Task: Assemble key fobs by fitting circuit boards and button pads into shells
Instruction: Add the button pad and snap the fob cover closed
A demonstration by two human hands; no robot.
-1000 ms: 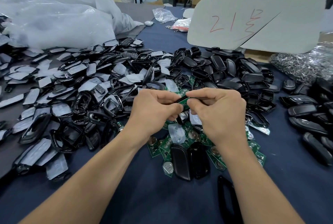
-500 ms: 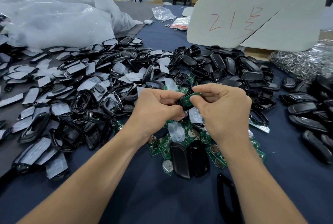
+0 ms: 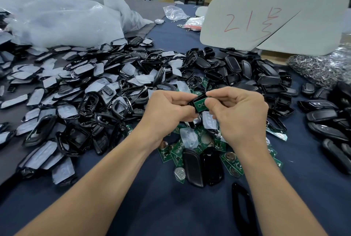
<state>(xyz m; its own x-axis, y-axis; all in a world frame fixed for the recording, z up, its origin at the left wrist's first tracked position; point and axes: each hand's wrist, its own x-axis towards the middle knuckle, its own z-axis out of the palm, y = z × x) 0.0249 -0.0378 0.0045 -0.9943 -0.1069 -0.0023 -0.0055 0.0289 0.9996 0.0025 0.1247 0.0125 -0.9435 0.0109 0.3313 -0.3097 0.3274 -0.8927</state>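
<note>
My left hand (image 3: 167,111) grips a black key fob shell (image 3: 197,100) from the left, above the table. A green circuit board (image 3: 201,105) lies in the shell's open side, facing me. My right hand (image 3: 241,114) pinches the board and the shell's right end between thumb and fingers. Under my hands lies a scatter of green circuit boards (image 3: 230,161) with coin cells and translucent button pads (image 3: 188,138). Two black shells (image 3: 201,167) rest on the cloth just before them.
A wide heap of black frames with white film (image 3: 76,91) fills the left. Black shell halves (image 3: 247,76) are piled behind, more shells (image 3: 330,121) at the right. A grey foam sign (image 3: 266,21), plastic bags (image 3: 57,13) and metal rings (image 3: 319,68) stand farther back. A black frame (image 3: 242,207) lies near my right forearm.
Both hands have lifted slightly and turned the shell, so the green board's face now shows toward me. My right fingers have shifted along the board's right end.
</note>
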